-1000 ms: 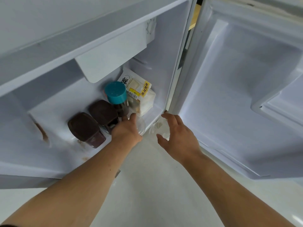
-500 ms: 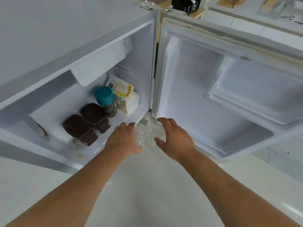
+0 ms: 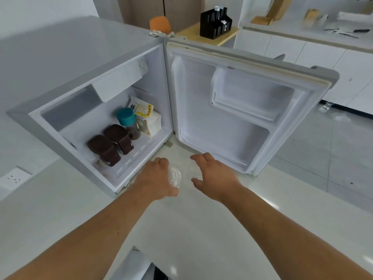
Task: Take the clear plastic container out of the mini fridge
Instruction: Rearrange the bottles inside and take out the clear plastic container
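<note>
- Clear plastic container [image 3: 182,174] held between both hands, in front of the mini fridge [image 3: 84,81] and already past its open mouth, above the pale floor [image 3: 201,229].
- Left hand [image 3: 156,178] curled against the container's left side, fingers wrapped forward and thumb near the lower edge: a closed grip on the container.
- Right hand [image 3: 214,176] on the opposite side, fingers spread forward, thumb hooked inward; palm seemingly pressed to the clear wall, though the transparent edge is too faint to confirm contact.
- Container lying directly between the two grips, neither hand clearly nearer; long axis hard to judge through the clear plastic, seemingly running across from one palm to the other.
- Fridge door [image 3: 242,110] swung wide to the right, just beyond the right hand.
- Left inside on the fridge floor: two dark brown tubs [image 3: 111,144], a teal-capped jar [image 3: 126,118] and a white food packet [image 3: 145,116], all well apart from the hands.
- Judged nearly done: only a pull back toward the body remaining.
</note>
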Demonstrator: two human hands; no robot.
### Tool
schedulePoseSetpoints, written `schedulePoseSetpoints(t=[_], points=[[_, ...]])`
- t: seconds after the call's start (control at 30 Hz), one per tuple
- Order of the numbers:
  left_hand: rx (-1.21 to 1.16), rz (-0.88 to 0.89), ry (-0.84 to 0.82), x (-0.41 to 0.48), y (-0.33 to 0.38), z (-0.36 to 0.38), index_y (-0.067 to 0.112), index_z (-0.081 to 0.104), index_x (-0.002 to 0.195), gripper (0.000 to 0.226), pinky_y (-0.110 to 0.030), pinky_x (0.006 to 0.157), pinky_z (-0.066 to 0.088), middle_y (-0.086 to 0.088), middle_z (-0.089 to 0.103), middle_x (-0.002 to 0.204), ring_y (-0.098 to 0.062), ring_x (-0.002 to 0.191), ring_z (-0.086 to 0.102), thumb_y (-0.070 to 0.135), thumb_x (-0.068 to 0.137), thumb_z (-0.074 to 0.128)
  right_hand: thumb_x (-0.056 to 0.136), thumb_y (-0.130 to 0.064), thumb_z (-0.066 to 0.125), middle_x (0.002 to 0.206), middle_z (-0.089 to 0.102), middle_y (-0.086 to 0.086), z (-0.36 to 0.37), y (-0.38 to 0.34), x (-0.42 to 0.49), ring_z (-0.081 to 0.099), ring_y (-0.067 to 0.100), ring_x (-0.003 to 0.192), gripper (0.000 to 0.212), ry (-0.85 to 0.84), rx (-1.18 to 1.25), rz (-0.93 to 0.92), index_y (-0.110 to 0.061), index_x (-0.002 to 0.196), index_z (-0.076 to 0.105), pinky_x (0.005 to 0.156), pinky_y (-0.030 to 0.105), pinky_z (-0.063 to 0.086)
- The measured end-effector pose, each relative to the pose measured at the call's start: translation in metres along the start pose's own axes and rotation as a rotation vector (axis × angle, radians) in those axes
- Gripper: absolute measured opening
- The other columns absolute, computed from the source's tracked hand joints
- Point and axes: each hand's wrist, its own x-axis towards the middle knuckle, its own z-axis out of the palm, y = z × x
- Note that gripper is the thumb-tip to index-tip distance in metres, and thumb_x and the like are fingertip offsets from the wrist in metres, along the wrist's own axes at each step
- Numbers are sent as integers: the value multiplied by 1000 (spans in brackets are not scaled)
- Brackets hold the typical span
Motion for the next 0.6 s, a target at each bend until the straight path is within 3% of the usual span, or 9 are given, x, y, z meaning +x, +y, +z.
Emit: schedulePoseSetpoints(t=[0.23,0.33,0.6], points=[[-10,29,-38,-46,8,1,26,31,150,105,-40,98,51,0,51,137,-24,123,49,64,64,78,93,-47,64,143,45,-5,-13,-9,-38,58,21,115,68,-5,-25,-35,-33,151,32,83,38,56],[4,50,-47,-60,-4,-1,33,32,145,101,-46,95,55,0,54,131,-23,118,53,66,61,76,92,-48,65,142,45,-6,-12,-19,-45,59,21,113,67,-1,-26,-38,-34,150,34,81,37,56],[13,55,-40,-75,-58,7,32,37,138,97,-44,91,59,0,57,127,-24,112,60,67,59,82,90,-49,64,136,46,-9,10,-64,-39,61,18,98,63,-17,-46,-55,-37,144,35,71,33,54]])
